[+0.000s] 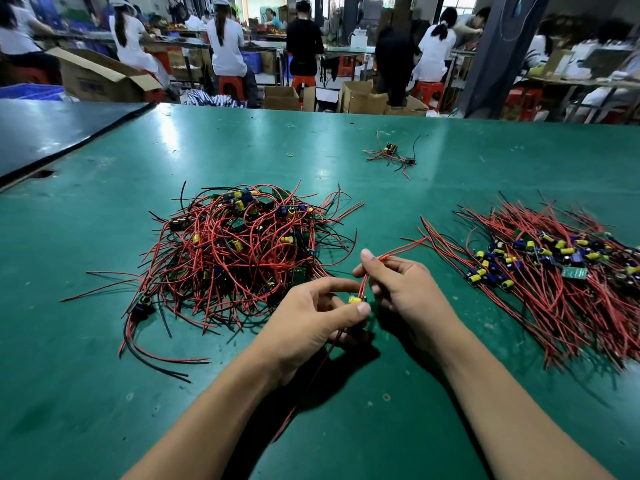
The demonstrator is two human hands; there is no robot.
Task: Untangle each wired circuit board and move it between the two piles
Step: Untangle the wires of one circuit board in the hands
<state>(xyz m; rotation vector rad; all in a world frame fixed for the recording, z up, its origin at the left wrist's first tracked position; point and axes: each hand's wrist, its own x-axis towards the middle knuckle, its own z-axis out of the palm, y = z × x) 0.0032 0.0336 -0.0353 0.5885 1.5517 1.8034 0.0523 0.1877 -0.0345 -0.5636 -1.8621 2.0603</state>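
While the left hand [311, 320] pinches the small circuit board [356, 300] between thumb and curled fingers, the right hand [403, 289] pinches its red leads [401, 249] just above the board, forefinger raised. The board seems lifted off the table [346, 140], near the middle of the near edge. It sits between the tangled pile [235, 251] toward the left edge and the combed pile [554, 268] at the right edge. Likely very light. Board is rigid; leads are thin and springy and will probably snag on neighbours. The joints where leads meet board are probably the weak spot, so hold the board by its edges and slide fingers along the wires, no yanking. Another lead trails down under the left wrist. A small stray bundle [391, 154] lies toward the far edge.
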